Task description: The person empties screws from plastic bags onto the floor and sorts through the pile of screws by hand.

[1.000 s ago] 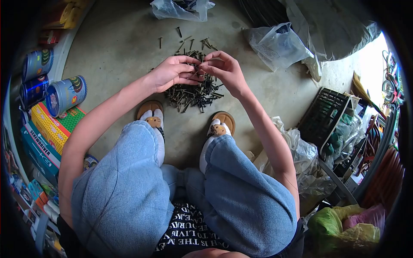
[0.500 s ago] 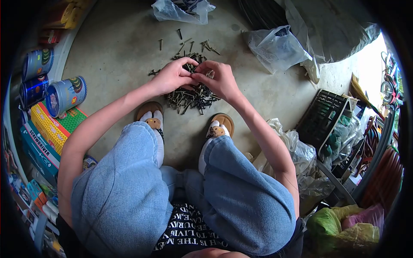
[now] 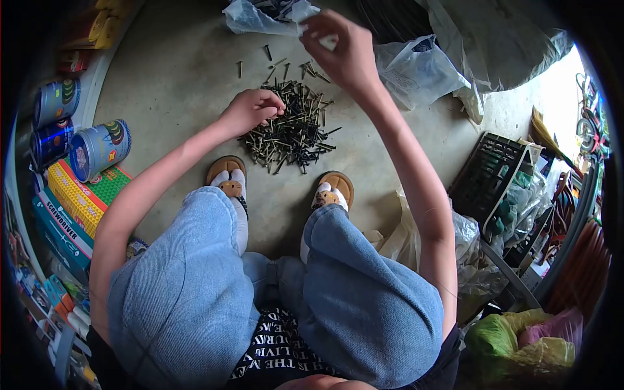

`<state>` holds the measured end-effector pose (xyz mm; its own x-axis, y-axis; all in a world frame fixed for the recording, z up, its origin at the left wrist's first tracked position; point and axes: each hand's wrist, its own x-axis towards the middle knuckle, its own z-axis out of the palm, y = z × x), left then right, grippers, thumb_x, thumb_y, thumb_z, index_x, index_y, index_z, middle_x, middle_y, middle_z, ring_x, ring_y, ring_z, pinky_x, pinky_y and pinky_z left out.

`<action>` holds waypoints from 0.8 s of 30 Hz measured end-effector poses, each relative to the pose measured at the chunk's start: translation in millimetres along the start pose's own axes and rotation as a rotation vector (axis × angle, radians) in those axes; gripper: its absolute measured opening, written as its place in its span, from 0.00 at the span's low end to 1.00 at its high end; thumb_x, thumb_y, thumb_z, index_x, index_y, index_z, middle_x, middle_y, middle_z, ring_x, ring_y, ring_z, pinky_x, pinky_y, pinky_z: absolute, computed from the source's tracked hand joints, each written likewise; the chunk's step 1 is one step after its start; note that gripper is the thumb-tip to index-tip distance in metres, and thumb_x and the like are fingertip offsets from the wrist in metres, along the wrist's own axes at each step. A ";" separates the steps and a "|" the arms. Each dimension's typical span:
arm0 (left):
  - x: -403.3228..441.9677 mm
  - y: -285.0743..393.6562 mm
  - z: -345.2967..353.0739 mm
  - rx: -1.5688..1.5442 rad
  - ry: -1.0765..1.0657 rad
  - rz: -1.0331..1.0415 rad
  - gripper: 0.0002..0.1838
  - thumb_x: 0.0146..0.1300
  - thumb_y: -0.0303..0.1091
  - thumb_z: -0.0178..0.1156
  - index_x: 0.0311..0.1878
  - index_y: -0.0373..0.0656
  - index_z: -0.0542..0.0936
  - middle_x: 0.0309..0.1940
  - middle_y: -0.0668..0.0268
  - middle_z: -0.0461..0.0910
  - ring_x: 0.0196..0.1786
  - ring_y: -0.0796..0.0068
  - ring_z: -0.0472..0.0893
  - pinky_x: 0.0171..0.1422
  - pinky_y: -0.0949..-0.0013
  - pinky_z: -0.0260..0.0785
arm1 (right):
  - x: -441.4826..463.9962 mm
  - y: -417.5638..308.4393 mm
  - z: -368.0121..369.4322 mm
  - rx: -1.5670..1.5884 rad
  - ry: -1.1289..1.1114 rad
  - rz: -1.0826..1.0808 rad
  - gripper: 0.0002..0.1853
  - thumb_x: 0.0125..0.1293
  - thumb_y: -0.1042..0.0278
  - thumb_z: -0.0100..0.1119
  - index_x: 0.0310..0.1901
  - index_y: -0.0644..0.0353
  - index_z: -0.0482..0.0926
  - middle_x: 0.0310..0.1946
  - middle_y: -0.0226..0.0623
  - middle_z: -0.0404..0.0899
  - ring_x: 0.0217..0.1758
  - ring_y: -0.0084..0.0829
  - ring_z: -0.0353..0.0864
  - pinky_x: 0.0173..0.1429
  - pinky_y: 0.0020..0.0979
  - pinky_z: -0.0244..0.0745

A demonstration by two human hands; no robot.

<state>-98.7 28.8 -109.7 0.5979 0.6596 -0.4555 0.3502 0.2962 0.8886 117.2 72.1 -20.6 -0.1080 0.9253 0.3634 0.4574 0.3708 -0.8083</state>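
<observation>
A pile of dark and brass-coloured screws (image 3: 292, 133) lies on the concrete floor in front of my feet, with several loose ones beyond it. At the pile's upper left edge is my left hand (image 3: 252, 112), its fingers curled together; whatever they hold is too small to make out. My right hand (image 3: 341, 49) is raised past the pile, thumb and fingertips pinched near the edge of a clear plastic bag (image 3: 250, 19) with dark contents. Anything between those fingertips is blurred. To its right stands a second plastic bag (image 3: 419, 75).
Tins (image 3: 101, 149) and a screwdriver box (image 3: 62, 227) are stacked at the left. A black crate (image 3: 489, 175), crumpled plastic (image 3: 465, 240) and coloured bags (image 3: 546, 335) lie at the right. My sandalled feet are just below the pile.
My hands have parted. The right hand has moved up and away to the far bag, and the left has drawn slightly left, uncovering more of the pile.
</observation>
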 end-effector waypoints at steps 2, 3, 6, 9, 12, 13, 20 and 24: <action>-2.5 -0.8 -2.6 0.279 0.069 0.108 0.07 0.57 0.30 0.63 0.38 0.40 0.83 0.32 0.63 0.84 0.38 0.75 0.82 0.44 0.69 0.73 | -29.1 24.5 1.5 -0.105 -0.180 0.181 0.09 0.55 0.67 0.63 0.37 0.58 0.82 0.33 0.37 0.84 0.36 0.36 0.85 0.42 0.34 0.79; -3.1 4.5 -6.2 0.277 0.070 0.106 0.07 0.57 0.30 0.63 0.38 0.40 0.83 0.32 0.63 0.84 0.38 0.75 0.82 0.44 0.69 0.73 | -43.8 39.2 3.7 -0.129 -0.242 0.257 0.09 0.56 0.66 0.62 0.38 0.57 0.83 0.33 0.36 0.84 0.35 0.36 0.84 0.41 0.34 0.79; 11.4 -4.0 -25.0 0.476 0.322 0.238 0.10 0.54 0.34 0.65 0.38 0.41 0.84 0.33 0.61 0.84 0.36 0.69 0.81 0.43 0.67 0.72 | -76.5 69.6 6.7 -0.300 -0.368 0.398 0.09 0.57 0.67 0.63 0.40 0.55 0.83 0.35 0.36 0.84 0.37 0.33 0.84 0.44 0.32 0.78; 39.5 -11.1 -53.7 0.714 0.369 0.403 0.15 0.56 0.29 0.60 0.48 0.43 0.79 0.38 0.58 0.80 0.38 0.60 0.81 0.44 0.61 0.74 | -89.7 70.1 14.8 -0.358 -0.379 0.303 0.09 0.55 0.62 0.63 0.37 0.52 0.84 0.34 0.36 0.83 0.41 0.39 0.81 0.46 0.38 0.76; 57.9 4.6 -53.4 1.124 0.379 0.382 0.23 0.57 0.25 0.56 0.59 0.44 0.72 0.44 0.60 0.77 0.40 0.57 0.81 0.44 0.60 0.75 | -89.7 62.1 33.2 -0.469 -0.407 0.244 0.09 0.55 0.59 0.64 0.36 0.51 0.84 0.34 0.34 0.81 0.46 0.38 0.78 0.50 0.39 0.71; 67.6 -1.0 -59.4 1.123 0.380 0.380 0.23 0.57 0.25 0.56 0.59 0.44 0.72 0.44 0.60 0.77 0.40 0.57 0.81 0.44 0.60 0.75 | -90.2 60.3 39.0 -0.528 -0.422 0.226 0.09 0.54 0.58 0.64 0.35 0.51 0.84 0.33 0.33 0.80 0.46 0.38 0.77 0.51 0.39 0.70; 73.5 -25.3 -74.3 1.372 0.291 0.495 0.18 0.55 0.26 0.56 0.52 0.40 0.72 0.44 0.58 0.75 0.42 0.55 0.79 0.44 0.57 0.75 | -100.6 55.2 47.7 -0.481 -0.377 0.211 0.08 0.52 0.60 0.66 0.30 0.53 0.82 0.32 0.33 0.79 0.46 0.37 0.76 0.50 0.39 0.67; 39.6 -26.6 -54.5 1.302 0.285 0.409 0.19 0.52 0.27 0.59 0.49 0.42 0.72 0.45 0.56 0.76 0.45 0.58 0.80 0.46 0.61 0.76 | -61.8 15.0 21.2 -0.332 -0.385 0.271 0.07 0.55 0.62 0.66 0.33 0.54 0.83 0.36 0.32 0.82 0.47 0.35 0.78 0.53 0.37 0.69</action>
<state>-123.6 84.7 -148.4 0.7085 0.7056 -0.0123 0.6939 -0.6934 0.1945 112.1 22.1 -64.9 -0.2330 0.9691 -0.0814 0.7594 0.1290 -0.6377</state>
